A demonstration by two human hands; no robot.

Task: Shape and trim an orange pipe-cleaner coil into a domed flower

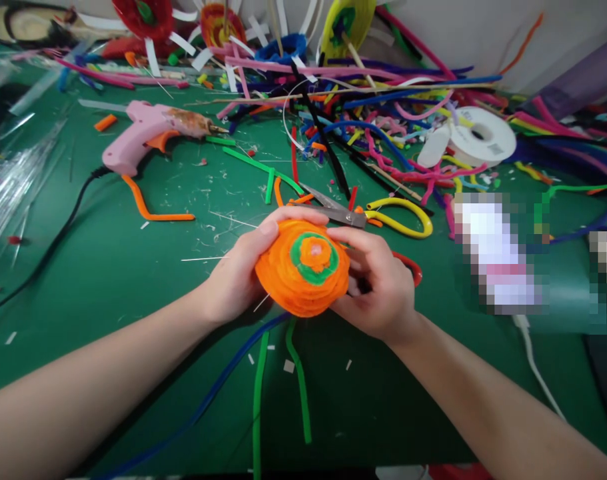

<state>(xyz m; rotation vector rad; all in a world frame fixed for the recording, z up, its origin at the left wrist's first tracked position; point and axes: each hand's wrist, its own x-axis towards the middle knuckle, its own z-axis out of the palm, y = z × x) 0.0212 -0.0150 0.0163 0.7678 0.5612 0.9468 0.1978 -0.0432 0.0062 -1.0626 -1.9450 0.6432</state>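
Between both hands is a coiled orange pipe-cleaner dome (pixel 283 280) with a green ring and an orange centre on top. My left hand (pixel 248 267) wraps its left side, thumb and fingers along the upper rim. My right hand (pixel 378 280) grips the right side, fingers curled against the edge. The underside of the dome is hidden. Scissors (pixel 398 217) with a yellow and a red handle lie just behind the hands. Two green pipe cleaners (pixel 300 387) and a long blue pipe cleaner (pixel 223 393) stretch over the table in front of the dome.
A pink hot glue gun (pixel 138 137) lies at left, its black cord (pixel 66 233) trailing away. Piled pipe cleaners (pixel 373 127) and a white ribbon spool (pixel 483 137) fill the back. A pixelated phone-like object (pixel 498 253) with a white cable (pixel 538 367) lies at right on the green table (pixel 148 360).
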